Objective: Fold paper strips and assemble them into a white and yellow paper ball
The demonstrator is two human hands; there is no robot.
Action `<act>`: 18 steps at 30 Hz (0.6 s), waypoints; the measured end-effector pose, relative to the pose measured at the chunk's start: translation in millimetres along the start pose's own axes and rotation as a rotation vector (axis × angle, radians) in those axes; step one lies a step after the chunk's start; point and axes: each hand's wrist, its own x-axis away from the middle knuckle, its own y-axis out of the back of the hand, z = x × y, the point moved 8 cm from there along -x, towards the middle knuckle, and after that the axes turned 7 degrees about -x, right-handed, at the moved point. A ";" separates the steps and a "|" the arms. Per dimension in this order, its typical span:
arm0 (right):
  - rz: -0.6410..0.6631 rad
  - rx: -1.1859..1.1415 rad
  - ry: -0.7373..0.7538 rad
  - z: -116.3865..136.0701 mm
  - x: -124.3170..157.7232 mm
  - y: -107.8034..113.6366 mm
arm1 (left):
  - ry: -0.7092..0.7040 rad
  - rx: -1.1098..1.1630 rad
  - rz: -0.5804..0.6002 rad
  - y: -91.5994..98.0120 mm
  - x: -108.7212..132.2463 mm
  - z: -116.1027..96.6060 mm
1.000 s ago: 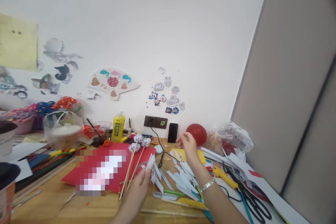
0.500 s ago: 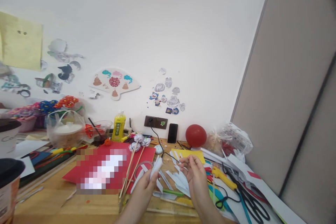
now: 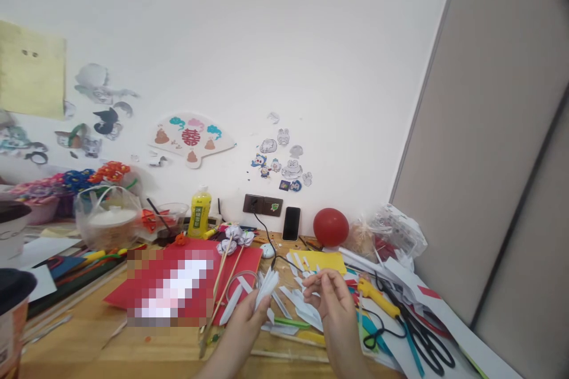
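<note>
My left hand [image 3: 249, 321] pinches a folded white paper piece [image 3: 267, 286], shaped like a narrow petal, between thumb and fingers. To its right, my right hand [image 3: 332, 302] is raised with thumb and fingertips pressed together. Whatever sits between those fingertips, if anything, is too small to make out. Cut white paper strips [image 3: 302, 305] lie on the table between and beyond the hands. Left of my left hand, crumpled white paper flowers [image 3: 233, 237] on thin wooden sticks [image 3: 223, 272] rest across a red sheet [image 3: 195, 251].
At the right lie a yellow glue gun [image 3: 380, 298] with its cord and black scissors [image 3: 422, 337]. A red balloon [image 3: 331, 227], phone [image 3: 291, 223] and yellow bottle [image 3: 200, 213] stand along the wall. Cups [image 3: 13, 314] occupy the left edge.
The white paper in my left hand has turned slightly and looks wider at its top. My right hand sits a little lower, its fingertips still together. The whole view has shifted slightly.
</note>
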 end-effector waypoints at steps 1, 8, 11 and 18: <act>-0.004 0.008 -0.013 -2.2 0.2 2.4 | 0.004 0.017 0.008 -1.0 -0.3 0.2; 0.158 0.904 0.209 5.1 18.4 3.6 | 0.055 -0.061 -0.061 7.3 -3.2 15.6; 0.509 1.216 0.687 14.8 44.5 -40.9 | 0.015 -0.112 -0.043 3.1 -1.2 16.4; 0.695 1.514 0.801 -1.0 31.1 -47.4 | -0.044 -0.158 0.052 -8.5 10.2 -0.9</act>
